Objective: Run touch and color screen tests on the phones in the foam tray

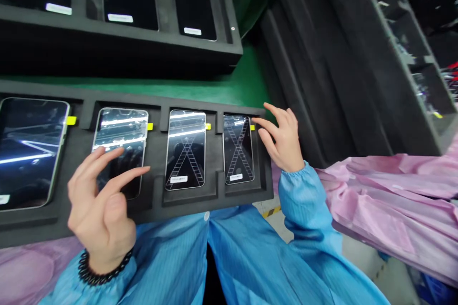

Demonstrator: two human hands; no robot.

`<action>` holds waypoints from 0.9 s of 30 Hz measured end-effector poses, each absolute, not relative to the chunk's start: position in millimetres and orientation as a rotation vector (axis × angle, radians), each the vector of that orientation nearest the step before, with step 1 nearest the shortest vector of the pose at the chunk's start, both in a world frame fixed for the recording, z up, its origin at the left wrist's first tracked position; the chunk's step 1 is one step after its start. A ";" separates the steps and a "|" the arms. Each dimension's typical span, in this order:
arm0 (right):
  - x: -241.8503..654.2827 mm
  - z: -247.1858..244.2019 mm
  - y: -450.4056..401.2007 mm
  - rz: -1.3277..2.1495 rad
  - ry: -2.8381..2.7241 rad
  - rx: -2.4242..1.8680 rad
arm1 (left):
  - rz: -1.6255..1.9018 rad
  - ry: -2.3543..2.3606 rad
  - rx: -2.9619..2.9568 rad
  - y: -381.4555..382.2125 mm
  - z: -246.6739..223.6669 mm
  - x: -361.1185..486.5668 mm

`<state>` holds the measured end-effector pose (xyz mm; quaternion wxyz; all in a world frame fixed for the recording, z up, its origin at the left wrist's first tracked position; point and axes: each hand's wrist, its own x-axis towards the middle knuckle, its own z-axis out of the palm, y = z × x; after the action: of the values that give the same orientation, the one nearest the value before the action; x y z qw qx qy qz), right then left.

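Four slots of a black foam tray (153,152) in front of me each hold a phone, screen up. My left hand (103,200), fingers apart and holding nothing, hovers over the second phone (121,128) from the left and hides part of it. The third phone (186,152) shows a crossed ladder-like pattern on its screen. At the right end lies another phone (238,150) with a similar pattern, a white label and a yellow tab (252,127). Close to that tab is my right hand (282,138), its fingers spread, nothing in them. A larger-looking phone (28,152) sits at the far left.
Behind, a second foam tray (229,47) holds several dark phones with white labels. Green work surface (179,89) shows between the trays. Stacked black foam trays (322,57) stand at right. Pink sleeves or garments of other people (393,205) appear on both sides.
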<state>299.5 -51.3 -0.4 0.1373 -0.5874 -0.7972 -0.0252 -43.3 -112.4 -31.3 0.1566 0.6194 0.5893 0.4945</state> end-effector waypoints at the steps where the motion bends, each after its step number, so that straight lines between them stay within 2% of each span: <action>1: 302.0 -3.2 -49.9 -0.055 -2.313 -1.705 | 1.413 1.703 1.761 -112.4 -31.0 -42.0; 13: 305.3 -11.8 -54.8 0.060 -2.437 -1.614 | 1.358 1.790 1.787 -109.9 -24.6 -33.7; 27: 278.2 -3.5 -110.5 0.289 -2.594 -1.205 | 1.373 1.844 1.777 -109.9 -30.0 -31.4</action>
<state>278.2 -110.5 -3.5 0.1331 -0.4156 -0.8942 0.0996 -31.4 -109.9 -30.0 0.1179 0.6073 0.6302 0.4692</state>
